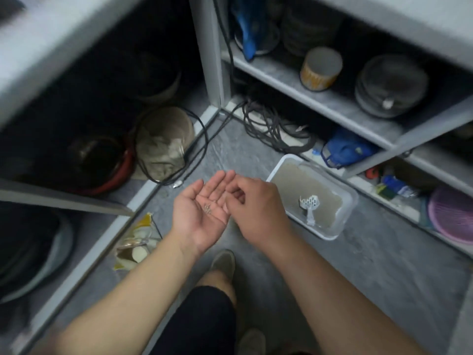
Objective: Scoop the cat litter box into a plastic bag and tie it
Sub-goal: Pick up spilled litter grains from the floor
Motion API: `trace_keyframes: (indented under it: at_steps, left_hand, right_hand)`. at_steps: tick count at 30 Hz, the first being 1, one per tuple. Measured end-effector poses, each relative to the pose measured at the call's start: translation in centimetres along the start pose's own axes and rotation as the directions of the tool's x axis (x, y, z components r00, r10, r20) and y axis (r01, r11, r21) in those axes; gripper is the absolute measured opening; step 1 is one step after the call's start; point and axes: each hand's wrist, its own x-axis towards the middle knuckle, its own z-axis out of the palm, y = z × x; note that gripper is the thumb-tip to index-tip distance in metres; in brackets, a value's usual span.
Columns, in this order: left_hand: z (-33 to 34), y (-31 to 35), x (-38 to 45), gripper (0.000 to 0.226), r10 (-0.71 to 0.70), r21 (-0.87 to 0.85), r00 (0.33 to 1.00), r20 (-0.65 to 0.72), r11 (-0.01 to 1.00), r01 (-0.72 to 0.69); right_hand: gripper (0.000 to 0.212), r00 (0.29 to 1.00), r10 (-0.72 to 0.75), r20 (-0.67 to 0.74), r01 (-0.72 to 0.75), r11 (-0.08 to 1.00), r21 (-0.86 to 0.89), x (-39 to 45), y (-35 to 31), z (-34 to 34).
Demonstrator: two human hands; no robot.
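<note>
A white litter box with grey-brown litter stands on the grey floor at the right. A white slotted scoop stands stuck in the litter. My left hand is held palm up with straight fingers, and a few small litter grains lie on the palm. My right hand hovers just right of it, its fingers curled and its fingertips touching the left fingers. It holds nothing that I can see. A crumpled yellow and clear plastic bag lies on the floor at the left.
Grey shelving surrounds the floor on the left and right. A tangle of black cables lies at the corner, a grey sack left of it, blue bags and a pink basket on the low right shelf. My shoes stand below my hands.
</note>
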Motion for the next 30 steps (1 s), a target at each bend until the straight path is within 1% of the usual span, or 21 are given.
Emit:
trace_keyframes:
  at_steps: [5,9,11,14,18,21,23,26,28,30]
  left_hand:
    - [8.5,2.5,-11.5,0.045,-0.016,-0.065,1.000,0.013,0.998,0.017]
    - [13.7,3.8,-17.4,0.046,0.000,-0.122,0.998,0.055,0.993,0.007]
    - [15.5,4.2,-19.0,0.044,0.010,-0.132,0.997,0.081,0.991,0.001]
    - [17.4,4.2,-20.1,0.045,0.047,-0.125,0.994,0.098,0.992,-0.034]
    - [19.1,3.3,-21.0,0.045,0.144,-0.162,0.986,0.084,0.978,-0.129]
    - [20.0,1.9,-22.1,0.044,0.238,-0.227,0.970,0.045,0.948,-0.222]
    - [20.0,0.5,-23.1,0.044,0.313,-0.300,0.950,-0.002,0.906,-0.299]
    - [19.2,-1.8,-25.0,0.044,0.403,-0.392,0.911,-0.081,0.828,-0.401]
    - [17.9,-3.3,-26.6,0.043,0.447,-0.448,0.883,-0.141,0.767,-0.460]
    - [16.5,-4.5,-28.5,0.043,0.495,-0.492,0.846,-0.195,0.697,-0.522]
  right_hand:
    - [0.006,1.000,0.015,0.000,-0.015,0.998,-0.060,-2.5,-12.3,-8.4]
    - [0.004,0.999,-0.018,-0.031,0.016,0.998,-0.060,-3.2,-18.6,-13.4]
    - [0.004,0.998,-0.051,-0.023,0.050,0.996,-0.080,-3.0,-20.3,-15.4]
    - [0.011,0.995,-0.101,0.008,0.101,0.989,-0.103,-2.7,-21.9,-17.5]
    - [0.010,0.988,-0.147,0.057,0.150,0.986,-0.069,-2.0,-22.0,-19.4]
    - [0.008,0.967,-0.221,0.129,0.230,0.971,-0.065,-1.5,-21.7,-20.5]
    - [0.009,0.934,-0.282,0.219,0.301,0.952,-0.056,-1.7,-21.6,-21.2]
    - [0.014,0.864,-0.347,0.364,0.391,0.919,-0.053,-2.6,-21.7,-21.7]
    - [0.015,0.806,-0.387,0.449,0.447,0.894,-0.031,-4.0,-22.0,-21.4]
    - [0.015,0.732,-0.436,0.523,0.505,0.863,0.012,-5.7,-22.5,-20.7]
